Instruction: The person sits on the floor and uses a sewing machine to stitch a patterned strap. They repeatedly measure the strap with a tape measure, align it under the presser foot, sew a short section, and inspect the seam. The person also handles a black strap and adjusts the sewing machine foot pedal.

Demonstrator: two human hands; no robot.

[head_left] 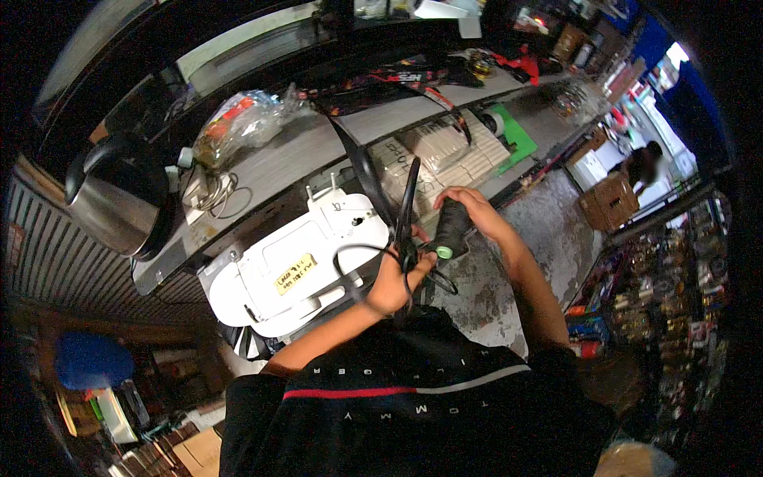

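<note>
My right hand [474, 211] wraps round the top of a large dark cone of thread [452, 225], tilted, with a pale green end [444, 252] pointing down toward my left hand. My left hand [394, 281] is closed beside that green end, thumb and fingers drawn together. What it pinches is hidden behind a long black object [408, 203] with a looping black cord, which crosses in front of it. Left of my hands a white sewing machine [254, 278] stands at the table's edge, a yellow label on it.
Behind the machine runs a grey tabletop [278, 163] holding a steel kettle [119, 199], a clear plastic bag [242, 127] and a coiled white cable [214, 195]. A plastic-wrapped pale bundle [445, 159] lies beyond my hands. Another person [645, 164] is far right, near a brown carton [608, 200].
</note>
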